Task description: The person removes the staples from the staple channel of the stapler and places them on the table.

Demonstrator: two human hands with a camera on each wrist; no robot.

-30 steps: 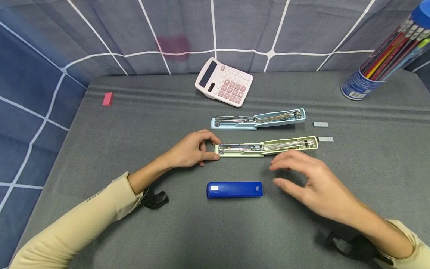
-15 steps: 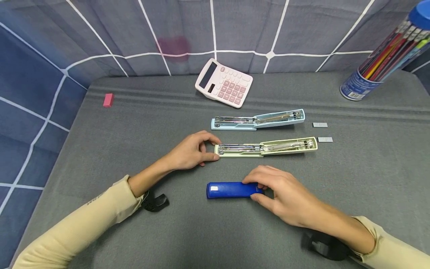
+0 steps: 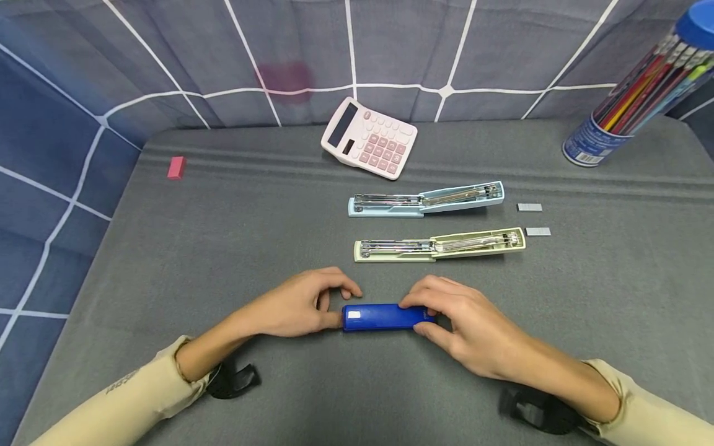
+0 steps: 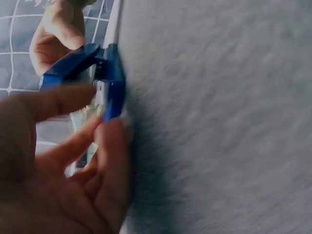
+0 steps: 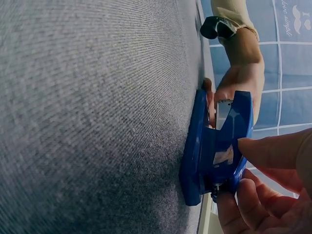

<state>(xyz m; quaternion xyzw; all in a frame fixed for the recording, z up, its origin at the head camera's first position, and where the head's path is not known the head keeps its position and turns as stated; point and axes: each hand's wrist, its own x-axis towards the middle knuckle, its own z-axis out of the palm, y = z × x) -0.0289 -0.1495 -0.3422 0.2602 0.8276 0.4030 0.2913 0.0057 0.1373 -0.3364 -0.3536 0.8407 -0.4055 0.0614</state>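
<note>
A blue stapler lies lengthwise on the grey table, its jaws toward my left hand. With thumb and fingers, my right hand pinches the upper part near the hinge end, as the right wrist view shows. My left hand is at the other end, its thumb tip at the stapler's edge and its index finger raised above. In the left wrist view, blurred fingers are close around the stapler; firm contact is hard to tell. Behind lie a green stapler and a light blue stapler, both folded open.
Two staple strips lie right of the opened staplers. A pink calculator lies farther back, and a small red block at the left. A tall tub of pencils stands at the back right, before a grid-patterned cloth.
My right hand has moved left and down from beside the green stapler to the blue stapler and taken hold. My left hand has let go of the green stapler and come down to the blue one.
</note>
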